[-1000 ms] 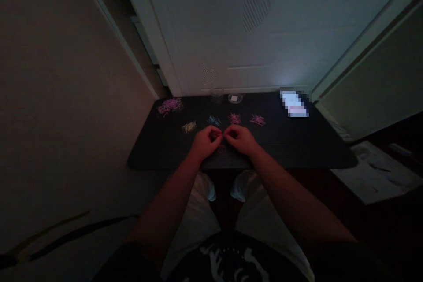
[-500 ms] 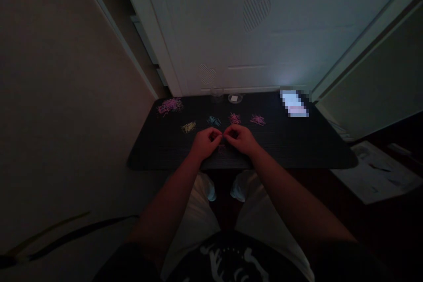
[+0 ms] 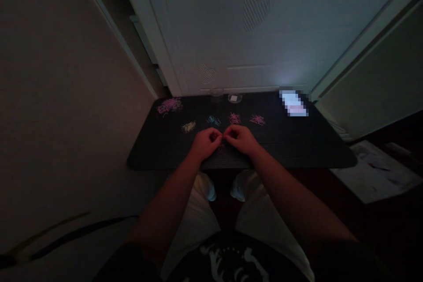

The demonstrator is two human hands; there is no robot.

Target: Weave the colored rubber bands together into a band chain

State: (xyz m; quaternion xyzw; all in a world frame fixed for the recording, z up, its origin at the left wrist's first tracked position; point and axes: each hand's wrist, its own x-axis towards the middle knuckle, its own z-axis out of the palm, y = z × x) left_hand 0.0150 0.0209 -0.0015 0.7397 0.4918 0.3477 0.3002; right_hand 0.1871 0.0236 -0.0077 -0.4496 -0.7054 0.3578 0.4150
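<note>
My left hand (image 3: 207, 142) and my right hand (image 3: 240, 139) meet over the front middle of the dark table, thumb and forefinger pinched on each. Whatever lies between the fingertips is too small and dim to make out. Just below them on the table is a small reddish cluster of thin pieces (image 3: 222, 148). Beyond the hands lie small heaps of thin, band-like pieces: a yellow heap (image 3: 188, 127), a blue heap (image 3: 213, 120), a red-pink heap (image 3: 234, 118) and a pink-purple heap (image 3: 257, 119).
A larger mixed-colour heap (image 3: 169, 106) lies at the table's (image 3: 297, 145) back left. A clear round container (image 3: 217, 95) and a round lid with a white label (image 3: 235, 98) stand at the back. A glowing, pixelated screen (image 3: 294, 103) is at back right, before a white panel (image 3: 211, 31).
</note>
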